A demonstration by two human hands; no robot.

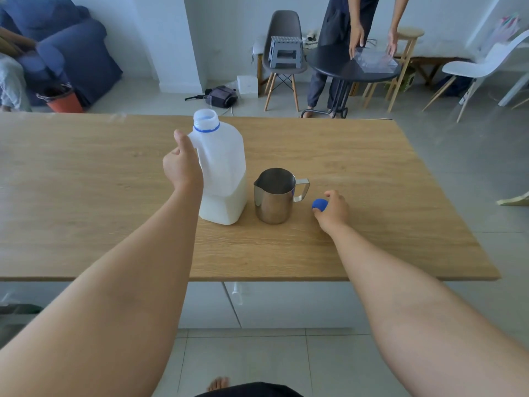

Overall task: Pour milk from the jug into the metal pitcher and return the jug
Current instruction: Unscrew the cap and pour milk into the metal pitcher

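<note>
- Wooden table (372,167) fills the middle of a lived-in room; beyond it a second person leans over a round black table (332,63), well apart from the work, so a bump from there looks unlikely.
- Standing upright on the wood, the jug (221,173) is uncapped and less than half full of milk. The left hand (181,164) is curled round its handle, thumb up. Tipped too fast, the milk could surge from the wide neck and overshoot.
- Just beside the jug on its right stands the metal pitcher (274,196), mouth open and nothing steadying it. With so little gap, the jug's body could knock it as it tilts; its narrow mouth leaves scant room for a wandering stream.
- Right of the pitcher, the right hand (333,209) pinches the blue cap (319,204) low at the tabletop. Set down on its edge, it might roll off.
</note>
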